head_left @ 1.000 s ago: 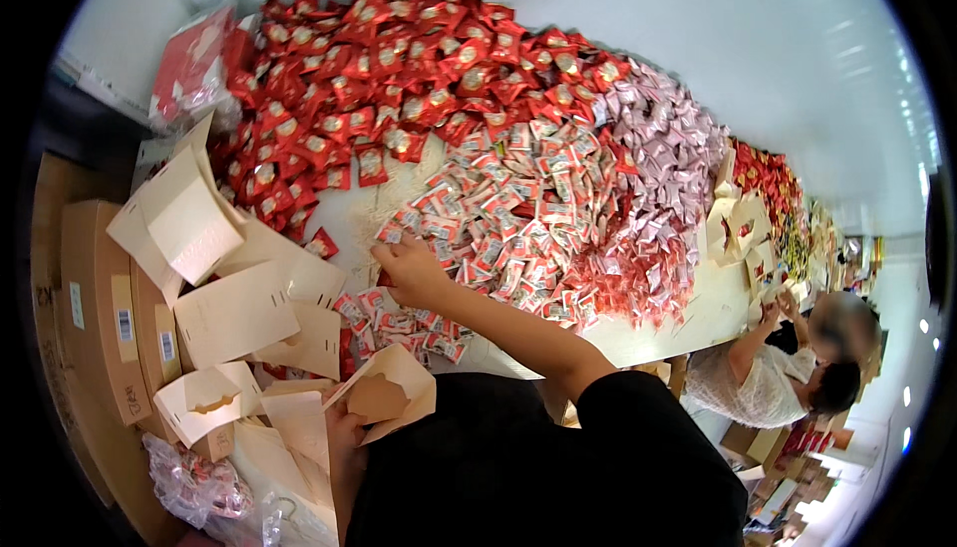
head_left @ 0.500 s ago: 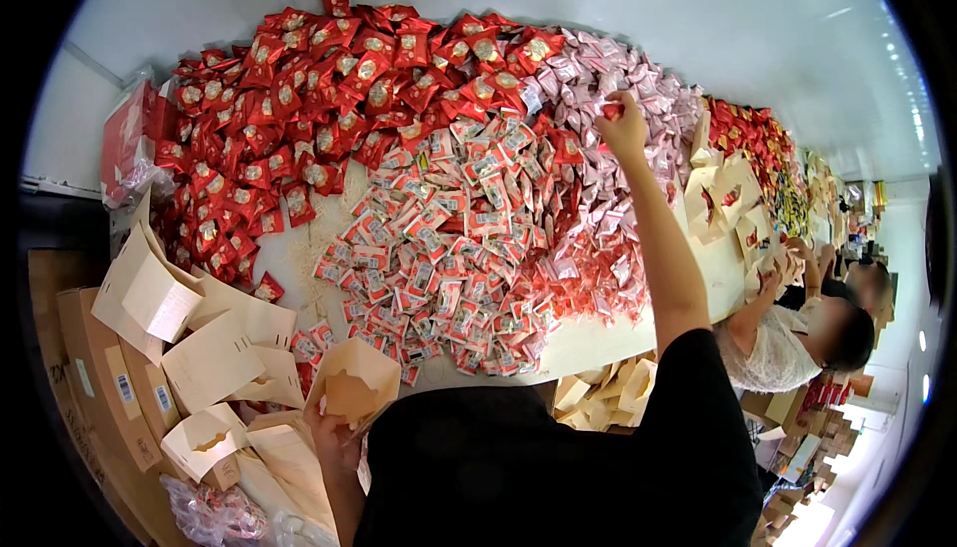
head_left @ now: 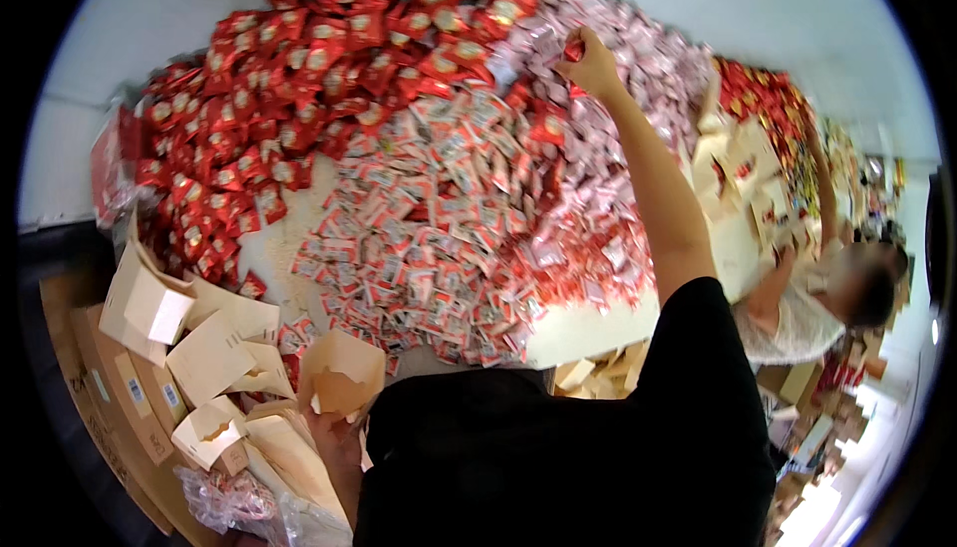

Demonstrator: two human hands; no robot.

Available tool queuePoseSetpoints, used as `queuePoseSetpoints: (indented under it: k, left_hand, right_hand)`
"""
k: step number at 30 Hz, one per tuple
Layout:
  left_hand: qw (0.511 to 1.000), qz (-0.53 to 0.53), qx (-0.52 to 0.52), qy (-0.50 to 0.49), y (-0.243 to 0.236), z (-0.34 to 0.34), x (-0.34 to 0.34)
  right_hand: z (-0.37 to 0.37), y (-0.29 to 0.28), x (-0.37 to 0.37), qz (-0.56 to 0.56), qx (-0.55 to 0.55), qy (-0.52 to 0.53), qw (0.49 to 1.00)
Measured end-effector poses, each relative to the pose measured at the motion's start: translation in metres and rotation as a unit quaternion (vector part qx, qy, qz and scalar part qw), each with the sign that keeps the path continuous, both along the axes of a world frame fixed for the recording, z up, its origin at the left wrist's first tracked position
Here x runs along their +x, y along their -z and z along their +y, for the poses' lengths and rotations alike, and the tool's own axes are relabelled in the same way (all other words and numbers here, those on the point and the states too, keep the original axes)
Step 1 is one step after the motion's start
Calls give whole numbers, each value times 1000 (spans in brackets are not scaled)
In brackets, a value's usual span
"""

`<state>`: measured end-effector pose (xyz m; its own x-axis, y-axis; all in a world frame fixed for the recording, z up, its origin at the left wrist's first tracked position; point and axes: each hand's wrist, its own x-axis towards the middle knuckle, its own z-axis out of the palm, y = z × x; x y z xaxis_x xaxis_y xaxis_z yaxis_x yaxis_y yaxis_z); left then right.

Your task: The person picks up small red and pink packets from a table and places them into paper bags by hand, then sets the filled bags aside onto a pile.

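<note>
My left hand (head_left: 329,434) grips an open, cream cardboard box (head_left: 344,363) at the table's near edge, its cut-out side showing. My right arm stretches far across the table. Between the thumb and fingers of my right hand (head_left: 595,66) is a small red packet (head_left: 573,51), partly hidden by the fingers. That hand is over the far edge of a heap of pink packets (head_left: 638,99). Left of it lies a large pile of red packets (head_left: 329,54). Nearer me spreads a heap of white-and-red packets (head_left: 429,218), with reddish clear-wrapped pieces (head_left: 583,258) beside it.
Cream cardboard boxes (head_left: 209,356) are stacked at the left, by brown cartons (head_left: 115,378) and a clear plastic bag (head_left: 234,497). More folded boxes (head_left: 603,373) sit below the table edge. At the right, a co-worker in a white top (head_left: 793,333) reaches over the table.
My right hand has moved farther over the table and slightly left, still with the red packet. My left hand keeps the box. The co-worker's arm now reaches farther out, and the view has shifted.
</note>
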<state>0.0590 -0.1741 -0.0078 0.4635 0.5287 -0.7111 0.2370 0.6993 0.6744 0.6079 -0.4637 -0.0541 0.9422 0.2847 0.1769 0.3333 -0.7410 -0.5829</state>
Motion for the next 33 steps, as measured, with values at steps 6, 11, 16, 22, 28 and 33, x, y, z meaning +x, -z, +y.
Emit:
queuePoseSetpoints:
  k: [6, 11, 16, 22, 28, 33]
  left_hand:
    - [998, -10, -30, 45, -11, -4, 13]
    - [988, -74, -91, 99, -11, -30, 23]
    - [977, -61, -146, 140, -2, -60, 28]
    - [967, -53, -173, 177, 11, -95, 30]
    - [958, -11, -124, 258, 24, -139, 54]
    - [937, -85, -63, 334, 38, -171, 79]
  right_hand:
    - [-98, -47, -152, 139, 371, 78, 915]
    - [-147, -37, -278, 182, 273, 84, 941]
    - [-181, 5, -347, 198, 210, 192, 938]
    - [-182, 41, -395, 101, 101, 112, 983]
    - [-174, 73, -381, 78, -77, 129, 986]
    - [-164, 7, -371, 158, 287, 140, 934]
